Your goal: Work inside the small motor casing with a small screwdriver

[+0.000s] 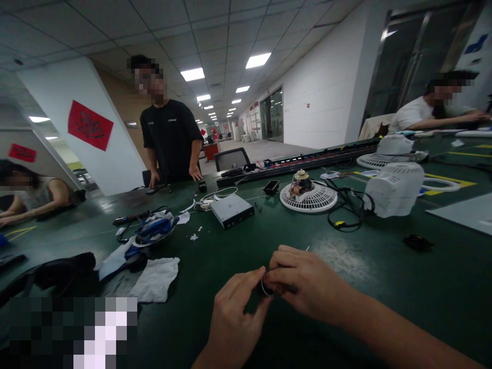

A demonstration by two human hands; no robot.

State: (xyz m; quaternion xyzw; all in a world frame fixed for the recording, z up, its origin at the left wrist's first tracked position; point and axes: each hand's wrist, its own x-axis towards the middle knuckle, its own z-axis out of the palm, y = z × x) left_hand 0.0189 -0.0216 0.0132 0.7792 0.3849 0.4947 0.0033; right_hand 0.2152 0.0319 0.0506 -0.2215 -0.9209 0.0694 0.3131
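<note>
**Two hands meet over a small dark part at the green table**

At the far left a seated person (26,197) leans on the table's edge, and a dark bag (57,274) lies near the front corner. Next to it sits a white cloth (156,279), with a blue and white bundle (156,228) just behind it. A person in a black shirt (171,141) stands at the far side, both hands resting on the green table (384,266).

Front and centre, the left hand (234,318) comes up from below, thumb and fingers pressed onto a small dark part (269,288). The right hand (303,282) curls over the same part from the other side, fingers closed around it. A thin white ring, perhaps a wire, shows at the part's edge; the hands hide too much to be sure. The part is held just above the tabletop, between the two hands.

Behind them lies a grey box (232,210). Further right, a white fan grille (308,197) lies flat with a motor on top, black cable (346,210) looped beside it, then a white fan housing (394,189). Another seated person (430,113) works at the far right.
</note>
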